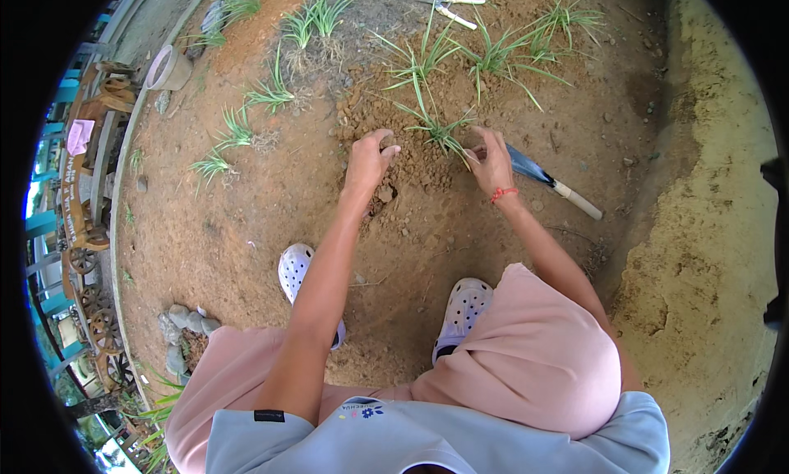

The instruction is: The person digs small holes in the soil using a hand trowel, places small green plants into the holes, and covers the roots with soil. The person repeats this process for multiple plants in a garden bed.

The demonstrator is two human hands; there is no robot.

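Note:
A small grassy plant stands in loose, crumbled soil in front of me. My right hand is at the plant's right side, thumb and fingers curled near its lower leaves; whether it grips a leaf I cannot tell. On the other side, my left hand hovers over the soil with thumb and fingers apart around what may be a clod. A trowel-like tool with a dark metal blade and pale handle lies just right of my right hand. Farther off lie garden shears with white handles.
More grassy plants stand beyond. Several uprooted tufts with bare roots lie to the left. A plastic pot lies tipped near the concrete edging. A stained wall runs along the right, and a stone ring sits lower left.

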